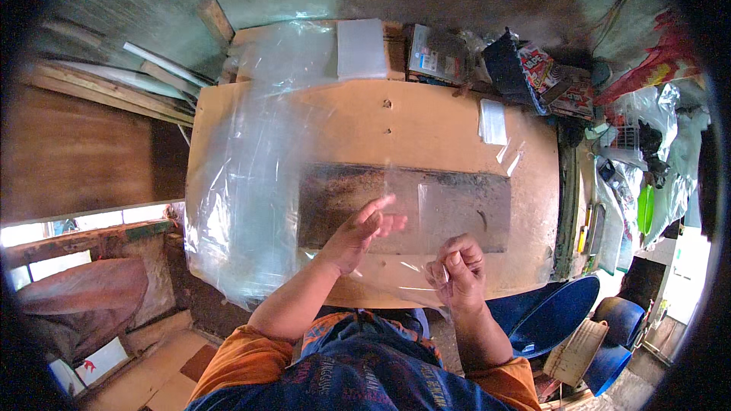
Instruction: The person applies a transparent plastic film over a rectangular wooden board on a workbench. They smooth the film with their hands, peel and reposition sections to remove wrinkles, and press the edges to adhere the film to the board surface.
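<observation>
My right hand (461, 270) is closed in a pinch near the table's front edge, gripping a clear plastic sheet (415, 268) whose glossy streaks show between my hands. To its left, my left hand (365, 232) is raised over the dark rectangular panel (343, 183), its fingers apart and slightly blurred. Whether its fingertips touch the film is hard to see. A squarish patch of clear plastic (449, 209) lies over the panel. Large layers of crumpled transparent film (255, 175) cover the left part of the wooden table (358, 106) and hang past its front edge.
Stacks of flat clear sheets (362, 47) (493, 122) lie at the back and right. Behind the table are a dark blue container (514, 72) and packages. Wooden planks (114, 91) lean at left. Blue tubs (552, 316) stand at lower right, beneath hanging plastic bags.
</observation>
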A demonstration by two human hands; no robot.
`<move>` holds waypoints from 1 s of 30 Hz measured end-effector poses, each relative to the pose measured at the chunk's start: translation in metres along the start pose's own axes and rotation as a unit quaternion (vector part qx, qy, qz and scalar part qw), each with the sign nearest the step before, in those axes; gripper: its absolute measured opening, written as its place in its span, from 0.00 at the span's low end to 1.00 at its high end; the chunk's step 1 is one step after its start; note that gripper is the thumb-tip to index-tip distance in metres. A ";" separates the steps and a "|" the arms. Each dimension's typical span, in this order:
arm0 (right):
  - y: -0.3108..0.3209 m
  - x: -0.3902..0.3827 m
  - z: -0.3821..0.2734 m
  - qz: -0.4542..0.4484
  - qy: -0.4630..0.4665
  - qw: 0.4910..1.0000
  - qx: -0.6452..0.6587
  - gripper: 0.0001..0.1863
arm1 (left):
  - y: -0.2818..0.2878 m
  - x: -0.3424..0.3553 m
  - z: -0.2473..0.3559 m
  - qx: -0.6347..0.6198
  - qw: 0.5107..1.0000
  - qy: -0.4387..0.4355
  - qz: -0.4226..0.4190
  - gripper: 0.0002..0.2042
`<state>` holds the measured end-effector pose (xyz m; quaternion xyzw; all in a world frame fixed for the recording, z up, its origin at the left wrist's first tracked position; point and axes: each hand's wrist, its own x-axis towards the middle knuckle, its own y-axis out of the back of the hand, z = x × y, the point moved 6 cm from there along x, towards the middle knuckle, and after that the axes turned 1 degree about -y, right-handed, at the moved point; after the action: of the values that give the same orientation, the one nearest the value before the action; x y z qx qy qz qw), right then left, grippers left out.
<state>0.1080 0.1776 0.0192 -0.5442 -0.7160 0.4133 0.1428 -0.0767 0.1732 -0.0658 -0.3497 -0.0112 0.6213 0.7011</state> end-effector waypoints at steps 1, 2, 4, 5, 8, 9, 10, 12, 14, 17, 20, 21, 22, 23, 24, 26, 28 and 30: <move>-0.002 -0.001 0.000 0.000 0.001 1.000 0.005 0.07 | -0.003 -0.004 0.002 -0.033 0.999 -0.003 -0.021 0.37; -0.003 -0.003 -0.001 0.001 0.002 1.000 0.010 0.07 | -0.006 -0.008 0.005 -0.066 0.997 -0.005 -0.043 0.33; 0.002 -0.004 -0.002 0.035 -0.006 0.998 -0.042 0.08 | -0.006 -0.017 0.012 -0.082 0.997 0.002 -0.013 0.25; 0.006 -0.004 -0.002 0.053 -0.011 0.996 -0.067 0.08 | -0.004 -0.022 0.017 -0.065 0.997 0.011 0.039 0.20; 0.025 0.001 -0.010 0.176 0.036 0.966 -0.186 0.09 | 0.019 -0.028 0.031 -0.008 0.986 -0.032 0.165 0.14; 0.029 0.002 -0.016 0.218 0.023 0.955 -0.202 0.11 | 0.028 -0.025 0.036 0.011 0.978 -0.058 0.202 0.13; 0.034 0.009 -0.018 0.219 0.024 0.951 -0.216 0.10 | 0.038 -0.022 0.043 0.014 0.968 -0.097 0.231 0.11; 0.052 0.026 -0.014 0.225 0.029 0.943 -0.243 0.10 | 0.041 -0.017 0.060 0.080 0.962 -0.107 0.240 0.11; 0.061 0.047 -0.007 0.234 0.018 0.930 -0.284 0.10 | 0.049 -0.006 0.064 0.094 0.950 -0.150 0.257 0.09; 0.078 0.088 -0.003 0.219 0.036 0.908 -0.355 0.12 | 0.047 -0.010 0.080 0.254 0.870 -0.265 0.330 0.13; 0.115 0.134 -0.002 0.207 0.095 0.877 -0.424 0.14 | 0.023 -0.025 0.084 0.496 0.766 -0.286 0.293 0.23; 0.121 0.145 -0.004 0.203 0.117 0.864 -0.446 0.15 | 0.013 -0.029 0.077 0.559 0.736 -0.283 0.255 0.24; 0.117 0.153 -0.009 0.228 0.106 0.849 -0.465 0.16 | 0.004 -0.034 0.067 0.618 0.702 -0.278 0.220 0.25; 0.104 0.157 -0.018 0.252 0.095 0.833 -0.484 0.17 | 0.001 -0.037 0.049 0.654 0.684 -0.261 0.192 0.28; 0.097 0.155 -0.024 0.277 0.084 0.815 -0.502 0.18 | 0.000 -0.039 0.032 0.684 0.671 -0.228 0.173 0.28; 0.087 0.141 -0.037 0.302 0.184 0.718 -0.600 0.21 | -0.006 -0.040 0.004 0.740 0.642 -0.158 0.127 0.30; 0.073 0.123 -0.041 0.286 0.231 0.641 -0.674 0.23 | 0.000 -0.035 -0.015 0.758 0.628 -0.131 0.118 0.32; 0.052 0.083 -0.032 0.233 0.230 0.596 -0.733 0.25 | -0.005 -0.028 -0.014 0.788 0.590 -0.125 0.125 0.33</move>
<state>0.1328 0.2695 -0.0198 -0.6908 -0.5702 -0.3707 -0.2455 -0.0727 0.1421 -0.0623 0.4227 0.4388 0.5066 0.6100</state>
